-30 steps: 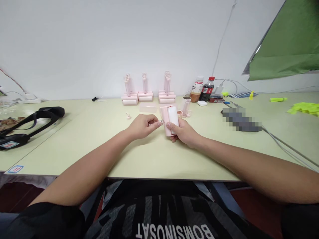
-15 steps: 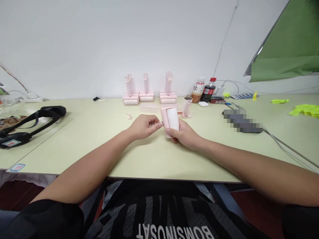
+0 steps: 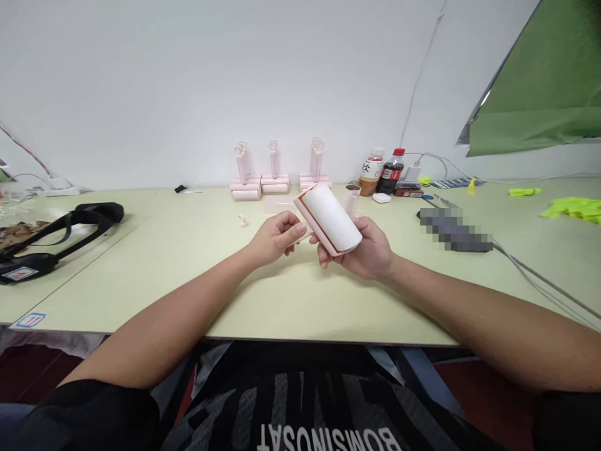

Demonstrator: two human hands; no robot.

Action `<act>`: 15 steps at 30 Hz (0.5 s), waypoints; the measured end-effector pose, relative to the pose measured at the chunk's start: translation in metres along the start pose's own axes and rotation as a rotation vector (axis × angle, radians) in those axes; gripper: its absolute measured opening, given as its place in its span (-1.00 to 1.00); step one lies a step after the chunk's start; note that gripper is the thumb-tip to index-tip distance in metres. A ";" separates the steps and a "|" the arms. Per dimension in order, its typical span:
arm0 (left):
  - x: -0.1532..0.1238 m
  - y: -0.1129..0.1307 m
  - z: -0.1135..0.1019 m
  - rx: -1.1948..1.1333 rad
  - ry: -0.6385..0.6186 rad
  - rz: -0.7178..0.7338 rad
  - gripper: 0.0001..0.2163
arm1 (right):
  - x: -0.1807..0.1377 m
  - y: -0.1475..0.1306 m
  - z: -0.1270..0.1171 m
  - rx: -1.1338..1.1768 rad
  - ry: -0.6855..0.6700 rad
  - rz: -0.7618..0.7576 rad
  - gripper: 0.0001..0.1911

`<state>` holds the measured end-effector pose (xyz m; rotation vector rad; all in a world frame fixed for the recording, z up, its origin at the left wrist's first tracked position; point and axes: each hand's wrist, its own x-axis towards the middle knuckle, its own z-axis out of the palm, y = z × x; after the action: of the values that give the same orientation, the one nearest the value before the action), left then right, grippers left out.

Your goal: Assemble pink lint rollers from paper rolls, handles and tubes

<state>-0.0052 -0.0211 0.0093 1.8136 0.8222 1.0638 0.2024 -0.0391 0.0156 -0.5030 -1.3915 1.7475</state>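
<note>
A lint roller with a white paper roll (image 3: 334,219) in a pale pink cover is held tilted above the table in front of me. My right hand (image 3: 373,250) is closed around its right end and underside, the paper facing up. An orange-brown edge shows between roll and cover. At the roller's left side, my left hand (image 3: 277,239) pinches a thin pale pink part, apparently its handle, mostly hidden by the fingers. Behind the roller, a clear pink handle (image 3: 353,202) stands partly covered. A small pink piece (image 3: 243,221) lies left of my left hand.
Several pink lint rollers (image 3: 246,190) stand handle-up along the wall. A clear pink cover (image 3: 278,205) lies before them. Two drink bottles (image 3: 390,173), a white case (image 3: 381,198) and a blurred dark object (image 3: 453,230) are to the right. A black strapped headset (image 3: 61,238) lies left.
The roller has turned from nearly upright to a slant, its white roll now facing up and more in view. My right hand has shifted right and under it; my left hand stays close by.
</note>
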 end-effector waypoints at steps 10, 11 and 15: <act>-0.004 -0.006 0.018 -0.001 -0.081 0.079 -0.61 | -0.003 0.028 -0.001 -0.239 -0.241 0.056 -0.57; -0.003 -0.005 0.015 0.107 -0.066 0.129 -0.61 | 0.000 0.031 -0.004 -0.278 -0.217 0.023 -0.56; 0.006 -0.003 -0.013 0.610 0.151 0.268 -0.62 | 0.008 0.037 -0.020 -0.409 -0.105 -0.125 -0.45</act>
<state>-0.0148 -0.0106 0.0126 2.4274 1.1017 1.2160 0.1992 -0.0226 -0.0231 -0.5336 -1.8279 1.4083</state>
